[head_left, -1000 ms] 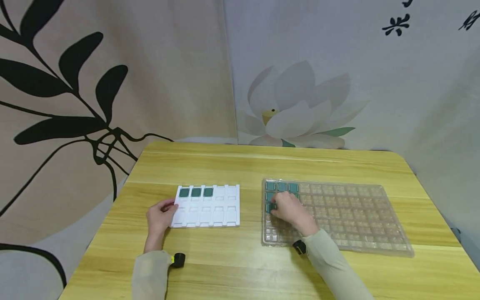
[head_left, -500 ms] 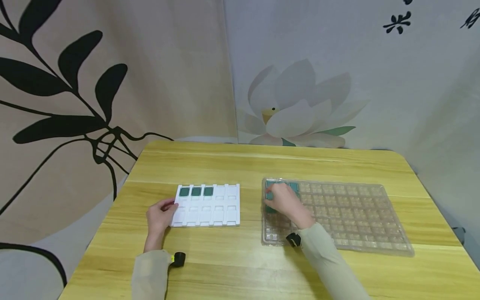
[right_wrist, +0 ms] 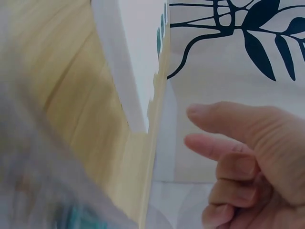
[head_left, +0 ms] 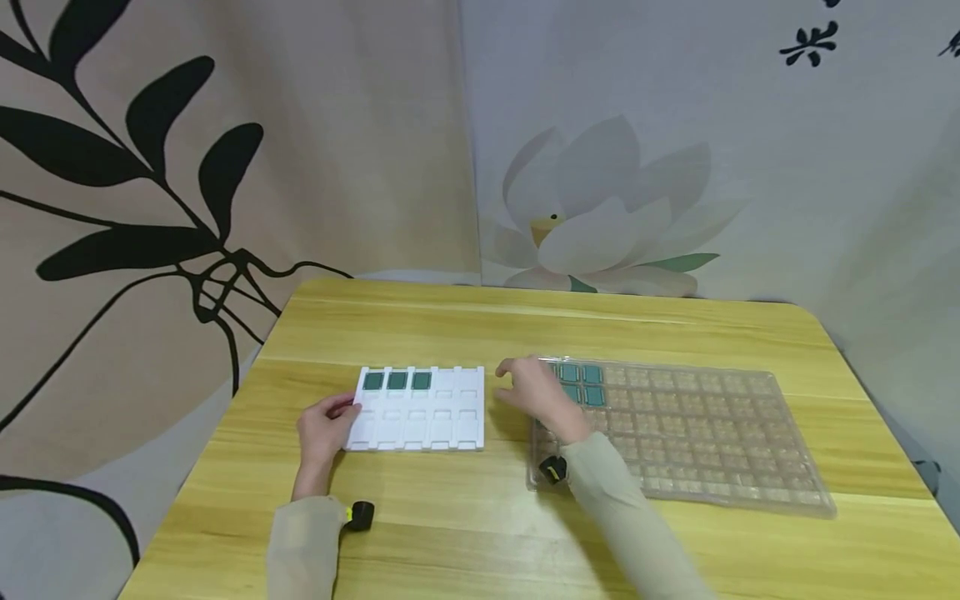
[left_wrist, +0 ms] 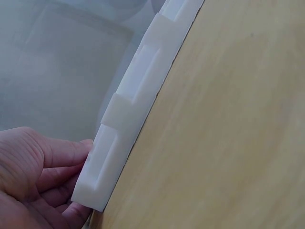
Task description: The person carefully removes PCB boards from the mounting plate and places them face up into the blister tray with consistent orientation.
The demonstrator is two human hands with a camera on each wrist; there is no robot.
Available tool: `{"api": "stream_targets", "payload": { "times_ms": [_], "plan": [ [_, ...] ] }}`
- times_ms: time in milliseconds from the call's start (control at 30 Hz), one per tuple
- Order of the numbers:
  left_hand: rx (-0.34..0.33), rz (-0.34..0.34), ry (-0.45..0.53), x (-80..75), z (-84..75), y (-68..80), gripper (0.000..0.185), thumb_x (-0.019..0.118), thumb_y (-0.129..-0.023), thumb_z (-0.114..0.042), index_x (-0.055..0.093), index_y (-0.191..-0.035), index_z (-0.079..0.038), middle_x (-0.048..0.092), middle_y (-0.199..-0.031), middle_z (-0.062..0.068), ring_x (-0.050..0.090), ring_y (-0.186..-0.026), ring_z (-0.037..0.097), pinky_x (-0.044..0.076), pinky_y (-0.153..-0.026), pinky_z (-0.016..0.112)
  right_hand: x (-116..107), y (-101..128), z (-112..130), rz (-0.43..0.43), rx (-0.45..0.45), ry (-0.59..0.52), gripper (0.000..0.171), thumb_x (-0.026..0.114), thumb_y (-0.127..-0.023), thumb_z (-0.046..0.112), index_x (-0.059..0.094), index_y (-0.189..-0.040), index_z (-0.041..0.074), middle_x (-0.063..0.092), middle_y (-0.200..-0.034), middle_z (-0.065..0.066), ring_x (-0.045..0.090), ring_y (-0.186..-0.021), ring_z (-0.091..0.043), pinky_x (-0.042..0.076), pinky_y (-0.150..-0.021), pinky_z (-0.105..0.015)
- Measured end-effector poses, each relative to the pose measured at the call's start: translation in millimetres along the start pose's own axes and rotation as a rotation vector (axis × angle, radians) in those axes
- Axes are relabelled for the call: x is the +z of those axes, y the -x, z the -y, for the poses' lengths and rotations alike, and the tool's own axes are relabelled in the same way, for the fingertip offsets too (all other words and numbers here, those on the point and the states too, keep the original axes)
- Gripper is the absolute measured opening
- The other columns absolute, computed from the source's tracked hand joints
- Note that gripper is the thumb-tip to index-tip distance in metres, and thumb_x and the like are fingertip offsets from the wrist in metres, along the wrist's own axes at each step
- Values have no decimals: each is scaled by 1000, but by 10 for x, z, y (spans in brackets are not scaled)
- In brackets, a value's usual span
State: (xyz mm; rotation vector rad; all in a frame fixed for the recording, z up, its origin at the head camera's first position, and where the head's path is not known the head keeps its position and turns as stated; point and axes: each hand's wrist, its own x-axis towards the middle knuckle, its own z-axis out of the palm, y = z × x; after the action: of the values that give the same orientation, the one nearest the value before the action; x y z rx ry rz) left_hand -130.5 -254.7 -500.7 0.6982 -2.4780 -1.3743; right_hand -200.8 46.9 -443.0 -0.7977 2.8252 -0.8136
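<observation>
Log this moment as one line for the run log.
left hand holds white tray edge | right hand between trays, grip unclear | three green chips in white tray

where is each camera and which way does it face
Head: sits above, looks forward and down at the table, white tray and clear tray; shows both hands and sleeves.
Left wrist: low beside the left hand, looks along the white tray's edge; shows its fingers on that edge.
Right wrist: low by the right hand, faces the white tray and wall; blurred.
All three share the white tray.
</observation>
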Motion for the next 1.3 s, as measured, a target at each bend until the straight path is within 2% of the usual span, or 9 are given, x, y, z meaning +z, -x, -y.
{"api": "stream_targets", "payload": {
  "times_ms": [200, 367, 500, 633, 800, 900, 1033, 1167, 1300],
  "plan": [
    [-1, 2, -2, -15, -1, 5, 25, 63, -87, -6, 66, -108, 7, 64, -101, 26, 60, -88, 31, 37, -58, 12, 113, -140, 130, -17, -49, -11, 24, 72, -81, 12, 68, -100, -3, 32, -44, 8, 26, -41, -5, 31, -48, -24],
    [-5, -9, 0, -16, -8, 8, 25, 63, -86, -6, 66, -107, 7, 65, -100, 26, 60, -87, 30, 37, -56, 11, 180, -288, 274, 33, -40, -59, 27, 70, -84, 14, 67, -105, -3, 55, -57, -3, 35, -47, -8, 34, -49, -21],
    [10, -10, 6, -12, -11, 3, 25, 64, -85, -5, 67, -106, 8, 65, -99, 26, 61, -87, 31, 36, -55, 9, 243, -394, 388, 51, -46, -32, 29, 70, -84, 18, 67, -106, -1, 69, -86, -10, 54, -63, -13, 47, -66, -27],
    [7, 3, 10, -16, -16, -1, 25, 64, -85, -5, 66, -107, 8, 65, -100, 27, 61, -88, 32, 36, -55, 9, 302, -473, 490, 64, -42, -38, 30, 71, -84, 18, 67, -107, 0, 69, -103, -11, 60, -77, -17, 49, -79, -32],
    [-6, 5, 9, -28, -23, 3, 26, 64, -85, -5, 66, -107, 8, 65, -100, 27, 61, -89, 32, 38, -58, 12, 381, -560, 565, 85, -39, -59, 31, 70, -85, 18, 66, -109, 0, 68, -87, -11, 43, -56, -9, 45, -68, -26],
    [-7, 0, 11, -31, -22, 7, 26, 64, -85, -5, 66, -107, 7, 65, -100, 26, 61, -88, 32, 39, -59, 14, 436, -611, 584, 102, -39, -87, 32, 69, -85, 16, 65, -111, -2, 68, -89, -13, 34, -49, -7, 42, -62, -24],
    [-6, -4, 18, -25, -16, 10, 26, 64, -85, -5, 66, -107, 7, 65, -99, 26, 61, -86, 30, 38, -58, 13, 520, -670, 597, 98, -47, -80, 31, 69, -84, 14, 65, -109, -3, 68, -107, -13, 35, -46, -5, 44, -67, -22],
    [3, -12, 19, -9, -9, 5, 25, 65, -84, -5, 67, -106, 8, 66, -97, 26, 61, -85, 30, 39, -57, 13, 604, -705, 604, 97, -41, -52, 30, 70, -84, 14, 66, -109, -2, 67, -109, -12, 39, -48, -5, 47, -74, -24],
    [-1, -3, 17, -12, -15, 4, 25, 64, -85, -5, 66, -107, 7, 65, -98, 26, 61, -86, 31, 39, -59, 14, 670, -720, 615, 107, -12, -50, 28, 71, -83, 15, 67, -107, 0, 67, -111, -11, 56, -66, -9, 48, -78, -26]
  ]
}}
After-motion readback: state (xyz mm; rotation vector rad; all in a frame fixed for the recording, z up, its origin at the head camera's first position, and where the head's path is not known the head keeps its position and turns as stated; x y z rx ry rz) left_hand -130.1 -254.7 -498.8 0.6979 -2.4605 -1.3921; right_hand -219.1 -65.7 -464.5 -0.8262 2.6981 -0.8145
